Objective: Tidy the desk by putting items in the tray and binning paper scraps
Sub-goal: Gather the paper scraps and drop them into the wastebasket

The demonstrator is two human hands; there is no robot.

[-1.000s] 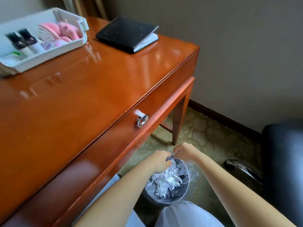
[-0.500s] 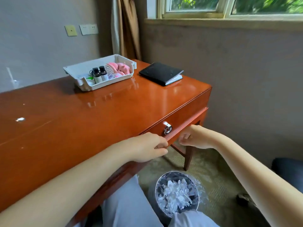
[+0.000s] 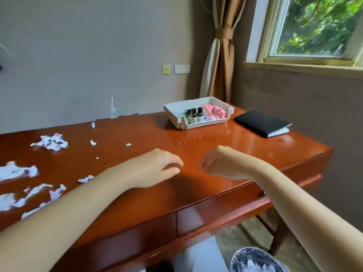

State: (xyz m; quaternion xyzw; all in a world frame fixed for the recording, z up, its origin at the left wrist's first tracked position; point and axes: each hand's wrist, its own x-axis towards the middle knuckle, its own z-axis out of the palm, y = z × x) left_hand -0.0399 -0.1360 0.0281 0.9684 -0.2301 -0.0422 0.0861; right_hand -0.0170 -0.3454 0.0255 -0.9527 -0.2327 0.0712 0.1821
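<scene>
Both hands hover over the middle of the wooden desk (image 3: 245, 152). My left hand (image 3: 157, 167) and my right hand (image 3: 222, 163) face each other with loosely curled fingers and hold nothing. Torn white paper scraps (image 3: 50, 142) lie across the left part of the desk, with more scraps (image 3: 17, 171) near the left edge and several tiny bits between. The white tray (image 3: 176, 118) stands at the back right and holds small dark-capped bottles (image 3: 194, 114) and a pink item (image 3: 215, 111). The bin (image 3: 255, 260) with paper in it sits on the floor at the lower right.
A black notebook (image 3: 262, 122) lies right of the tray near the desk's right end. A curtain (image 3: 220, 50) and a window (image 3: 318, 26) are behind. Drawer fronts run under the desk's front edge.
My hands have risen from the bin up over the desktop. The view has swung up and left, so the scraps on the left of the desk have come into view.
</scene>
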